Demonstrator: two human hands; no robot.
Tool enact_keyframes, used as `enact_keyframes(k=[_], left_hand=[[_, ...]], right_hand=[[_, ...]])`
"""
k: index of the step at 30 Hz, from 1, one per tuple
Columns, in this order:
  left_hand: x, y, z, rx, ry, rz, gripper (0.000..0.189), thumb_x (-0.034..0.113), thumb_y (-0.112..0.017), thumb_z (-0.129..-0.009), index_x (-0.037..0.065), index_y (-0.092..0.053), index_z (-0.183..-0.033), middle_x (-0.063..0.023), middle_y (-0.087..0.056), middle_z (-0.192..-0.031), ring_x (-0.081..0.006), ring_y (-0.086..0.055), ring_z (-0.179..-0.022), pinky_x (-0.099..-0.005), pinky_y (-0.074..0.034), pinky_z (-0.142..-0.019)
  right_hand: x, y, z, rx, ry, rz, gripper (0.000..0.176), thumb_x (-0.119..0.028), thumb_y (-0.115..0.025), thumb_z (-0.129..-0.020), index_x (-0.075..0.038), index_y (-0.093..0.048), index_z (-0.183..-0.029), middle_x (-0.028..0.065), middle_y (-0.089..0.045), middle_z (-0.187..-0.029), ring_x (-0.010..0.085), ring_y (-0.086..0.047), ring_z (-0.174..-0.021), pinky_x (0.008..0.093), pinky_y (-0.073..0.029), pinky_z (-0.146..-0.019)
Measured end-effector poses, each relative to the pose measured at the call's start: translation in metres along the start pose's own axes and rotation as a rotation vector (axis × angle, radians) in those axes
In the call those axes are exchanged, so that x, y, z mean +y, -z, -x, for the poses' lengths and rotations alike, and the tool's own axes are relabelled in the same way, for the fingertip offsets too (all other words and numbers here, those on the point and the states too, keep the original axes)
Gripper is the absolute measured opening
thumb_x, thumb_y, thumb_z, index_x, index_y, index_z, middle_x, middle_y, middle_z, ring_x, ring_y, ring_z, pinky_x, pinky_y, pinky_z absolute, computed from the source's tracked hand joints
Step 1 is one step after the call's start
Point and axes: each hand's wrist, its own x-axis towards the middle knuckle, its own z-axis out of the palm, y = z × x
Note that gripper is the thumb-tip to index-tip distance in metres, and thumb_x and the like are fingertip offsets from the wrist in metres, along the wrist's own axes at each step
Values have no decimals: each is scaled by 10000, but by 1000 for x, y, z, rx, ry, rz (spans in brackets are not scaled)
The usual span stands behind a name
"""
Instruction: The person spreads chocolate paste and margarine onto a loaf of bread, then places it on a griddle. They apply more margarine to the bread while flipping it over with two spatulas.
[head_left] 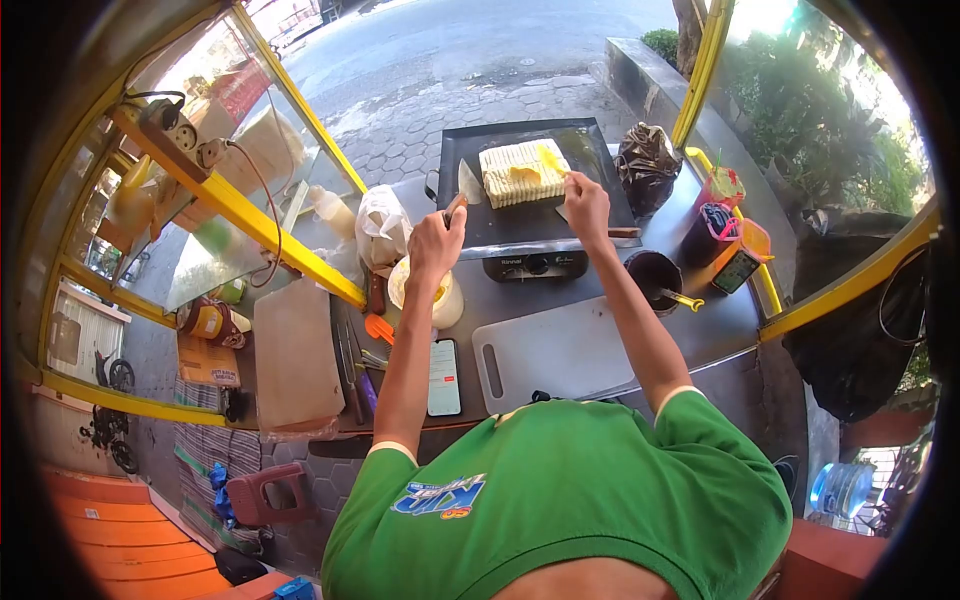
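My left hand (437, 242) is closed round the handle of a metal scraper (469, 184), its blade resting beside the bread on the black griddle plate (462, 140). A block of sliced white bread (510, 186) sits on the plate, with yellow spread (548, 156) smeared over part of its top. My right hand (587, 207) has its fingers pinched together at the bread's near right corner; what they grip is hidden. Under the right wrist lies a second scraper, its wooden handle (624, 232) on the plate's front edge.
A tub of pale spread (440, 300), a phone (444, 377) and knives (350, 370) are to the left. A white cutting board (555, 350) lies in front. On the right stand a dark pot (655, 280), a black plastic bag (648, 168) and colourful containers (712, 232). Yellow posts frame the stall.
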Motion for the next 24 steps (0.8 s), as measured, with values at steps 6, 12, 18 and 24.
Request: enact_keyframes(k=[6,12,18,24], left_hand=[[8,-17,1,-14,-45,-47,571,495,-491,-952,-15,-719,-833,-275,-681,-778,-456,-683,-831,-503,-529,-764],[4,-11,8,-61,20,13,566,482,-480,-961,-23,-715,-857,-281,-681,-798,-461,-681,-859,-508,-522,-798],[17,-9,6,-41,12,-2,569,472,-485,-956,-37,-712,-842,-291,-677,-793,-454,-684,-846,-505,-526,-800],[19,-8,14,-86,-4,27,584,484,-478,-955,-38,-715,-850,-295,-682,-808,-461,-684,-844,-507,-525,-798]], right_hand=[[10,-44,26,-27,68,-227,263,-260,-588,-965,-45,-734,-1008,236,-683,-782,401,-684,-739,471,-504,-672],[11,3,12,94,2,294,303,-273,-513,-1002,-47,-687,-900,231,-678,-759,437,-673,-722,509,-515,-637],[-9,-28,45,-109,68,-234,283,-261,-566,-975,-24,-709,-920,257,-651,-781,457,-656,-736,492,-503,-654],[13,-19,16,103,-205,-54,297,-248,-535,-991,-18,-711,-928,275,-661,-832,425,-665,-731,472,-468,-626]])
